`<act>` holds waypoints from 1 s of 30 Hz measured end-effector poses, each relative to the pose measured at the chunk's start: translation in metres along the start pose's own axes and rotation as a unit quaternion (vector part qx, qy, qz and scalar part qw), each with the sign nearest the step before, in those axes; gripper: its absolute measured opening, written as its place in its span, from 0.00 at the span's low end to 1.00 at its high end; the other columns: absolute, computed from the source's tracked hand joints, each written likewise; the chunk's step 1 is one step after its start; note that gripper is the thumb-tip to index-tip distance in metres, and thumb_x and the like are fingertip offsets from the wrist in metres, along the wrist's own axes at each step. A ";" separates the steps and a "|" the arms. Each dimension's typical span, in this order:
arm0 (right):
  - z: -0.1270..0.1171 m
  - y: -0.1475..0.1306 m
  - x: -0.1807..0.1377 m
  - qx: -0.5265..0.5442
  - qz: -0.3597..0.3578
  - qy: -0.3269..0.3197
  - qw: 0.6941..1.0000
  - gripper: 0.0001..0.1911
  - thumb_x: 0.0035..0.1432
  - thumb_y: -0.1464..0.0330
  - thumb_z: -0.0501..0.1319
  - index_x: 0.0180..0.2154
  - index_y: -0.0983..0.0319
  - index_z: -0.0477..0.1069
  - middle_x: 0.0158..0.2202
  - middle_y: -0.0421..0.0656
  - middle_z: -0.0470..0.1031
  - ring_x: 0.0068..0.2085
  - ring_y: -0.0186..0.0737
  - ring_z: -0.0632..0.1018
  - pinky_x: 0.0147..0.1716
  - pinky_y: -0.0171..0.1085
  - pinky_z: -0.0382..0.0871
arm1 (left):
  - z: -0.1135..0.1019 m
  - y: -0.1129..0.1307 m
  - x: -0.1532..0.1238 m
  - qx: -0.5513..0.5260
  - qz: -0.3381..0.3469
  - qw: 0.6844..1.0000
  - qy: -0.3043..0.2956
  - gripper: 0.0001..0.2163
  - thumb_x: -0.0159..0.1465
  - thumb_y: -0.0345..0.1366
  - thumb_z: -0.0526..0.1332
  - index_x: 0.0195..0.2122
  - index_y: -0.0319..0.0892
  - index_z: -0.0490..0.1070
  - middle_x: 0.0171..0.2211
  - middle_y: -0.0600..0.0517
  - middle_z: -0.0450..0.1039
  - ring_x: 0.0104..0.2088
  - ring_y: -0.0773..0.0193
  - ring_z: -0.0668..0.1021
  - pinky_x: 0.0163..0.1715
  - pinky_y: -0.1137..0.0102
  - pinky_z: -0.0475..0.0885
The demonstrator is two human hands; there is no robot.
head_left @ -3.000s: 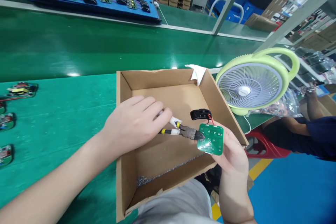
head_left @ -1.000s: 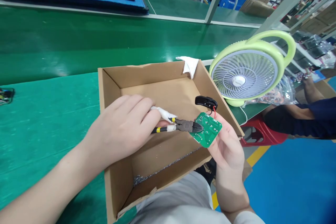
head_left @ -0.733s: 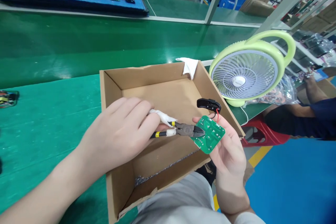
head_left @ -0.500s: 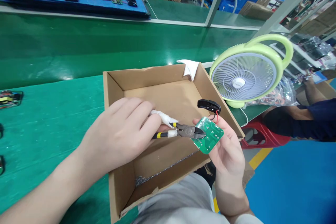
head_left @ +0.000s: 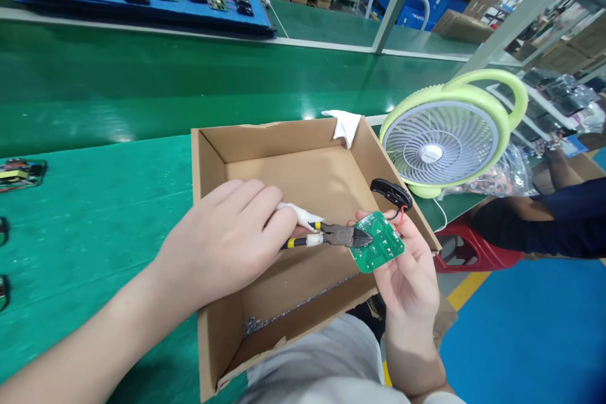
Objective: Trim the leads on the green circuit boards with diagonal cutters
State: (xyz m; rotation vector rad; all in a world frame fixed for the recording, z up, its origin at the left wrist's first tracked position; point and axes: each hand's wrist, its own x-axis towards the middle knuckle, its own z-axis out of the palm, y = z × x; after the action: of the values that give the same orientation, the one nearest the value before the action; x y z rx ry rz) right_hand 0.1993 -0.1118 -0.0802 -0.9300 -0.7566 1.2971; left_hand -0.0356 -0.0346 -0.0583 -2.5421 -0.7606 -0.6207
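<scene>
My left hand [head_left: 237, 237] is closed around the taped handles of a pair of side cutters [head_left: 338, 235]. The cutters' jaws lie over the left part of a green circuit board [head_left: 381, 245], solder side up. My right hand [head_left: 409, 265] grips that board from below and from its right edge, some fingers hidden behind it. Red and black wires run from the board to a black plastic part [head_left: 392, 192] hanging just above my right fingers. Under both hands is an open cardboard box [head_left: 288, 186], with small cut-off bits [head_left: 253, 326] along its near inside edge.
A light-green fan [head_left: 440, 129] stands right of the box. White cloth or paper [head_left: 344, 125] hangs over the box's far corner. Several boards with black parts lie on a blue tray [head_left: 255, 16] on the shelf. Another person's arm [head_left: 544, 208] shows at the right, by a red stool [head_left: 468, 249].
The black part has swung a little to the right and the board has turned slightly. The cutters stay over the board, with the whole view shifted slightly.
</scene>
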 end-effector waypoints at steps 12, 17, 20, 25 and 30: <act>-0.001 0.000 -0.002 -0.014 -0.004 0.017 1.000 0.18 0.55 0.56 0.75 0.46 0.51 0.78 0.48 0.47 0.83 0.64 0.59 0.74 0.62 0.59 0.71 | 0.002 -0.001 0.001 -0.005 -0.017 1.000 0.016 0.15 0.72 0.32 0.53 0.27 0.45 0.66 0.25 0.50 0.68 0.25 0.59 0.68 0.24 0.64 0.62; -0.001 0.002 -0.003 -0.007 -0.029 0.028 0.999 0.17 0.55 0.58 0.75 0.46 0.51 0.79 0.47 0.47 0.82 0.65 0.55 0.73 0.66 0.57 0.67 | 0.000 0.001 0.000 -0.041 -0.032 0.999 0.008 0.14 0.73 0.33 0.50 0.30 0.42 0.68 0.31 0.45 0.73 0.30 0.56 0.74 0.27 0.62 0.65; -0.001 0.003 -0.006 -0.006 -0.043 0.030 0.999 0.17 0.57 0.59 0.74 0.47 0.51 0.79 0.51 0.46 0.82 0.62 0.54 0.77 0.68 0.57 0.63 | -0.003 0.006 0.001 -0.045 -0.030 0.999 0.002 0.13 0.73 0.34 0.51 0.31 0.42 0.67 0.32 0.44 0.74 0.30 0.55 0.74 0.27 0.62 0.65; 0.002 0.003 -0.009 -0.014 -0.052 0.027 0.998 0.16 0.57 0.59 0.75 0.47 0.50 0.79 0.53 0.47 0.82 0.58 0.56 0.80 0.67 0.60 0.64 | -0.008 0.012 0.002 -0.027 -0.036 0.999 -0.005 0.14 0.73 0.33 0.51 0.29 0.42 0.67 0.29 0.45 0.72 0.28 0.56 0.73 0.26 0.62 0.65; 0.004 0.005 -0.007 -0.021 -0.085 0.012 0.996 0.14 0.59 0.61 0.73 0.47 0.51 0.79 0.52 0.47 0.83 0.56 0.56 0.82 0.64 0.60 0.68 | -0.011 0.014 0.003 -0.015 -0.041 0.999 -0.008 0.15 0.73 0.32 0.49 0.29 0.42 0.67 0.29 0.46 0.72 0.28 0.55 0.73 0.26 0.61 0.65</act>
State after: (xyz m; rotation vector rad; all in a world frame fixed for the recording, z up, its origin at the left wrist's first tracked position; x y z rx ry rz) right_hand 0.1922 -0.1178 -0.0826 -0.8932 -0.8278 1.1231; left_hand -0.0281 -0.0496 -0.0514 -2.5569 -0.8712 -0.6445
